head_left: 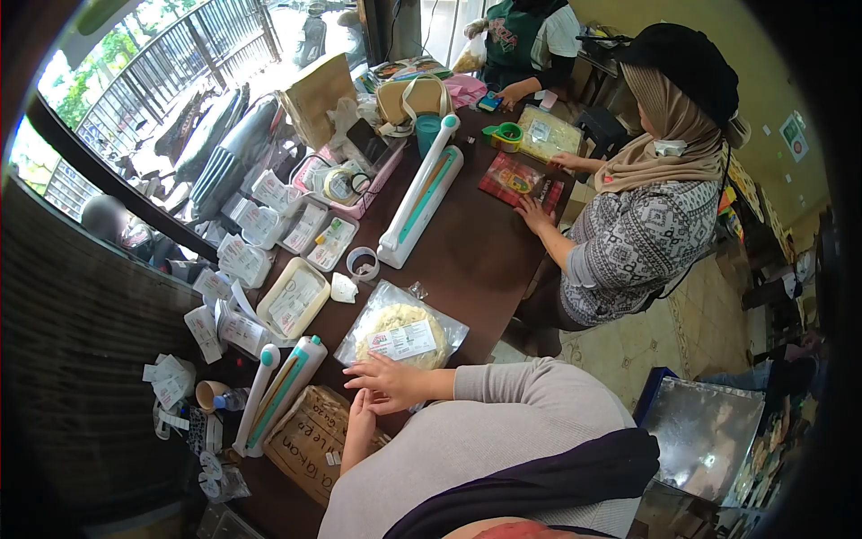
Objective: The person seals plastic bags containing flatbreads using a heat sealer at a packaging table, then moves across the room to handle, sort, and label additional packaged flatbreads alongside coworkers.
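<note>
A clear plastic package point(456, 334) lies on the brown table in front of me, holding a round, pale yellow food with a white printed label point(402, 342). My right hand point(391, 381) rests at the package's near edge, its fingers stretched out to the left. Just below it, my left hand point(361, 424) meets the right one, fingers extended and partly hidden at the tips. I see nothing held in either hand. A cardboard box point(310, 436) with handwriting sits beside my left forearm, and a white-and-teal bag sealer point(285, 395) stands beyond the box.
Another bag sealer point(422, 202) lies farther up the table, near a tape roll point(363, 263) and trays of labels point(294, 298). Across from me a co-worker point(646, 198) touches a red package point(521, 184); a second person point(530, 45) stands behind the table's far end.
</note>
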The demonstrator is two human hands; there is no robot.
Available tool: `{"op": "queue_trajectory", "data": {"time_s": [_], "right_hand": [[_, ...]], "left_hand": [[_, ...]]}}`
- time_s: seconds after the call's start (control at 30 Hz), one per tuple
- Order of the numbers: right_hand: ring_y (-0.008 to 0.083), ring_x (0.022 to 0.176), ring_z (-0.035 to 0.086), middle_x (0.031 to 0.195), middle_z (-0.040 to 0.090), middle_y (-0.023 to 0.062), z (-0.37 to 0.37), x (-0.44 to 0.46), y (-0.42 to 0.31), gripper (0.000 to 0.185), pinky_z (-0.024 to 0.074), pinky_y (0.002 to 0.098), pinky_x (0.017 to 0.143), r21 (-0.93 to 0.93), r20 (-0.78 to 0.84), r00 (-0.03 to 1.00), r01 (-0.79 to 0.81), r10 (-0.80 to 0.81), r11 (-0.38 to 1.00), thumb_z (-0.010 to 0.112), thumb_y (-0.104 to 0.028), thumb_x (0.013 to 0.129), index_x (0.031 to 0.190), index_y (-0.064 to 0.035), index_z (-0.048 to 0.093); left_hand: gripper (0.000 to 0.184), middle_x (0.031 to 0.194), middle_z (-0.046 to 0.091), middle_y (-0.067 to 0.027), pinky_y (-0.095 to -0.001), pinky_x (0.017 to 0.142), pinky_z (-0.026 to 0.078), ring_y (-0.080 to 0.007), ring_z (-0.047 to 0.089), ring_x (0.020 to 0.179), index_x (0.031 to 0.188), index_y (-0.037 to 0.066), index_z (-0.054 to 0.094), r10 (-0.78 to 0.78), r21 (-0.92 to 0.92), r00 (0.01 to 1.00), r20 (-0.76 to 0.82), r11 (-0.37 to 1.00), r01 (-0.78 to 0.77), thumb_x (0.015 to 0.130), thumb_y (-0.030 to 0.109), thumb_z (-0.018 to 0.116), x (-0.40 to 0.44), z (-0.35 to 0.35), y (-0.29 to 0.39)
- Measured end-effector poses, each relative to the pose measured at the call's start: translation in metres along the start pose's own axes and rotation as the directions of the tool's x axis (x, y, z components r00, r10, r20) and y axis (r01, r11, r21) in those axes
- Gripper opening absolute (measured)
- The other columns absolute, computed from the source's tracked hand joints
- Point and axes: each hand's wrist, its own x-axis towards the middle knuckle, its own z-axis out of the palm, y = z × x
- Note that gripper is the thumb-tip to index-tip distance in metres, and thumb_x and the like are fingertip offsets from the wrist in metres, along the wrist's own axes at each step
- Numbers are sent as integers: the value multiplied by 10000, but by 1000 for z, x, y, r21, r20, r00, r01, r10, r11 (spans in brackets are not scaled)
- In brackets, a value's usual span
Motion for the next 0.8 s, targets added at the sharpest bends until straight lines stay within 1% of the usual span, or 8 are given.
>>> {"op": "queue_trajectory", "data": {"time_s": [0.17, 0.27, 0.33, 0.43, 0.53, 0.63, 0.73, 0.8], "right_hand": [[322, 1354, 311, 1409, 379, 139, 8, -1, 4, 518, 168, 573, 1113, 18, -7, 1000, -11, 11, 1000, 630, -237, 821, 1307, -136, 482], [335, 1348, 315, 1406, 383, 144, 9, -1, 5, 521, 176, 570, 1111, 5, 8, 1000, -2, 2, 1000, 640, -264, 810, 1285, -106, 493], [327, 1351, 314, 1408, 381, 140, 10, 0, 5, 508, 172, 575, 1110, 8, 6, 1000, -1, 1, 1000, 638, -239, 814, 1288, -126, 494], [328, 1351, 315, 1411, 378, 139, 8, 1, 3, 509, 172, 580, 1107, 23, 8, 1000, -3, 3, 1000, 643, -243, 817, 1291, -132, 493], [334, 1348, 319, 1410, 378, 142, 5, 2, 4, 535, 179, 583, 1103, 36, 21, 1000, -5, 5, 999, 658, -276, 812, 1296, -123, 489], [339, 1343, 326, 1406, 383, 146, 4, 2, 2, 569, 186, 583, 1101, 30, 37, 999, 6, -7, 1000, 675, -302, 800, 1302, -115, 484], [341, 1340, 329, 1401, 388, 149, 3, 3, 1, 582, 184, 581, 1102, 30, 50, 999, 13, -15, 999, 682, -313, 792, 1303, -111, 486], [341, 1338, 331, 1399, 391, 149, 4, 3, 1, 577, 180, 580, 1103, 37, 50, 999, 17, -19, 999, 679, -306, 792, 1300, -109, 491]], "left_hand": [[295, 1122, 573, -102, -283, 896, 453, -165, 562, 1037, 1200, -5, 483, 10, 4, 1000, 17, 1000, -10, 1024, 194, 356, -2, 1, -1], [295, 1138, 564, -102, -283, 913, 441, -166, 551, 1059, 1209, -8, 477, 10, 14, 1000, 29, 1000, -10, 1023, 180, 345, 0, -5, -8], [297, 1158, 552, -101, -281, 933, 426, -166, 537, 1085, 1221, -12, 469, -4, 28, 999, 44, 1000, 2, 1022, 161, 332, 1, -9, -10], [296, 1115, 571, -89, -277, 909, 436, -157, 552, 1039, 1191, -9, 485, -12, 15, 1000, 26, 1000, 11, 1027, 196, 349, -4, -2, -1], [310, 1052, 589, -78, -272, 879, 446, -147, 563, 981, 1145, 2, 507, -2, 63, 998, 58, 998, -2, 1027, 257, 376, -4, -3, 2], [330, 1003, 599, -72, -267, 856, 453, -141, 568, 938, 1103, 13, 521, -5, 88, 1000, 25, 996, 3, 1020, 308, 398, -8, 6, 9], [332, 1009, 595, -71, -265, 853, 455, -141, 567, 936, 1101, 19, 518, -31, 67, 999, 33, 997, 29, 1013, 322, 415, -6, 4, 4], [278, 1024, 591, -73, -265, 859, 454, -140, 563, 951, 1107, 15, 513, -45, 47, 999, 20, 998, 44, 1016, 259, 412, -7, 6, 4]]}}
